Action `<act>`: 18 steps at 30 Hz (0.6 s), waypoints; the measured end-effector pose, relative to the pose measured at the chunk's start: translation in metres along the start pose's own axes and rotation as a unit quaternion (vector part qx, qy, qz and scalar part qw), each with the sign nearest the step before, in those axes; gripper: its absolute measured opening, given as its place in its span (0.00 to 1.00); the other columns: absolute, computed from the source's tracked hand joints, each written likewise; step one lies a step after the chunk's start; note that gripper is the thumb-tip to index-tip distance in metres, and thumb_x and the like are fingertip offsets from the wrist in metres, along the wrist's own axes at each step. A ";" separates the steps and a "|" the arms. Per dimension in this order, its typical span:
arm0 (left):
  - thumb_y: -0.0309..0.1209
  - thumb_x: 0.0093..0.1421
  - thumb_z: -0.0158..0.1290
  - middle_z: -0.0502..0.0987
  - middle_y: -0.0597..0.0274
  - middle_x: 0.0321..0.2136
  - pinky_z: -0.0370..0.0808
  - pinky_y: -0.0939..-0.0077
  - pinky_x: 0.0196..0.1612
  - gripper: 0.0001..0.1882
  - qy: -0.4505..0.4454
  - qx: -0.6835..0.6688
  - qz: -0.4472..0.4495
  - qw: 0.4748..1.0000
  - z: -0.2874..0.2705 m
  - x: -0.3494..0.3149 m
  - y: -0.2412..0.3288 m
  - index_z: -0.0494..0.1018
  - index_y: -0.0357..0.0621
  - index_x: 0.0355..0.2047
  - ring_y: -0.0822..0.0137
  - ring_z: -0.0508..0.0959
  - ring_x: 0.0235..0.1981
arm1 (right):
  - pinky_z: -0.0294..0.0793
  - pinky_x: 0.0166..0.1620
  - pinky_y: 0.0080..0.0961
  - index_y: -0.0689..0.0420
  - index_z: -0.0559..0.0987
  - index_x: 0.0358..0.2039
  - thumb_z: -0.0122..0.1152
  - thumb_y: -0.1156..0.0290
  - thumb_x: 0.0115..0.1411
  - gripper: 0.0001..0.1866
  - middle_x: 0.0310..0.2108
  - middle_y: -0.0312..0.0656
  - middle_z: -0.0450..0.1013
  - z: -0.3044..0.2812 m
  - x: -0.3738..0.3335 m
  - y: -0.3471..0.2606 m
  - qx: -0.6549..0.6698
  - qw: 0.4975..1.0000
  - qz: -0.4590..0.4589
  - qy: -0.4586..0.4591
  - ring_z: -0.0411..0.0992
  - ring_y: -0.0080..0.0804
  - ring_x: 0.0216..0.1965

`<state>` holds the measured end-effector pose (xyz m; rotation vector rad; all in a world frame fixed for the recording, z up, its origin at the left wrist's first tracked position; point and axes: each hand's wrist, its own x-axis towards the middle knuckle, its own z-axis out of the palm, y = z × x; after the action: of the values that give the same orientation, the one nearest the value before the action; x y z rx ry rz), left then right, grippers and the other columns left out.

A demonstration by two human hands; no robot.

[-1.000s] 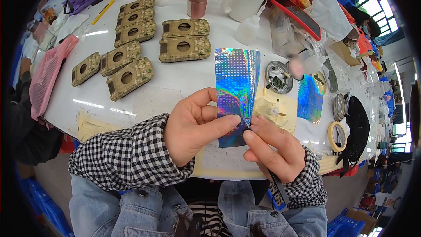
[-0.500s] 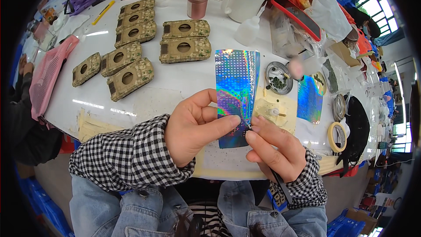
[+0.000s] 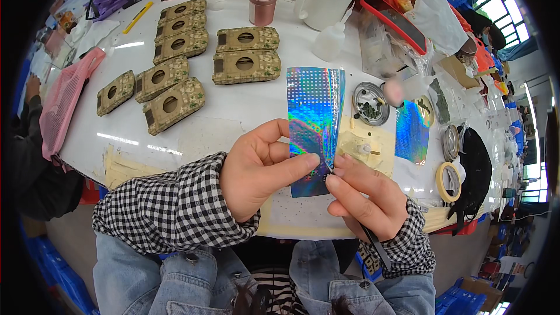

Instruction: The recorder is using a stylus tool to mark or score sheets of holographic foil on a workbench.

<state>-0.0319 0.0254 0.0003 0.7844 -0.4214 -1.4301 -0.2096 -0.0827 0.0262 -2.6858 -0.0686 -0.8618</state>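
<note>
Shiny iridescent sheet (image 3: 312, 111) held above tabletop (image 3: 221, 105) nr its near edge; long axis near–far, top end away from wearer. L hand (image 3: 259, 166) pinches lower part, thumb in front, other fingers partly hidden behind. R hand (image 3: 370, 193) pinches slim dark tool (image 3: 377, 246), tip up-left at sheet's R edge. Metal dish (image 3: 366, 89) just R; camo shells (image 3: 263, 65) L; squeeze bottle (image 3: 328, 45) beyond.

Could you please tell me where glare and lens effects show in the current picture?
Head view: rainbow reflections on the shiny sheet in the left hand; white glare streaks on the table; bright window at right; dark fisheye corners.
</note>
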 end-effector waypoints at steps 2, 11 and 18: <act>0.21 0.61 0.52 0.79 0.54 0.39 0.76 0.79 0.45 0.16 0.000 -0.001 0.000 1.000 0.000 0.000 -0.001 0.65 0.36 0.49 0.72 0.79 0.40 | 0.79 0.47 0.37 0.62 0.79 0.43 0.69 0.68 0.50 0.20 0.36 0.46 0.74 -0.001 0.000 0.000 -0.004 1.000 -0.002 -0.002 0.76 0.42 0.42; 0.21 0.61 0.52 0.80 0.53 0.39 0.76 0.79 0.45 0.16 0.002 0.000 0.000 1.000 -0.001 0.000 -0.001 0.65 0.36 0.49 0.71 0.79 0.40 | 0.80 0.46 0.36 0.62 0.79 0.42 0.69 0.68 0.50 0.19 0.36 0.46 0.75 0.000 0.001 0.000 -0.001 1.000 -0.003 -0.007 0.77 0.41 0.41; 0.20 0.61 0.51 0.80 0.53 0.39 0.76 0.79 0.45 0.16 0.002 -0.014 -0.004 1.000 0.001 0.000 -0.001 0.65 0.36 0.49 0.71 0.79 0.40 | 0.80 0.45 0.36 0.63 0.79 0.42 0.69 0.69 0.50 0.19 0.35 0.46 0.75 0.001 0.002 -0.001 -0.011 1.000 -0.004 0.012 0.77 0.42 0.41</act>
<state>-0.0330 0.0249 0.0006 0.7663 -0.3945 -1.4386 -0.2078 -0.0814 0.0266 -2.6967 -0.0650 -0.9027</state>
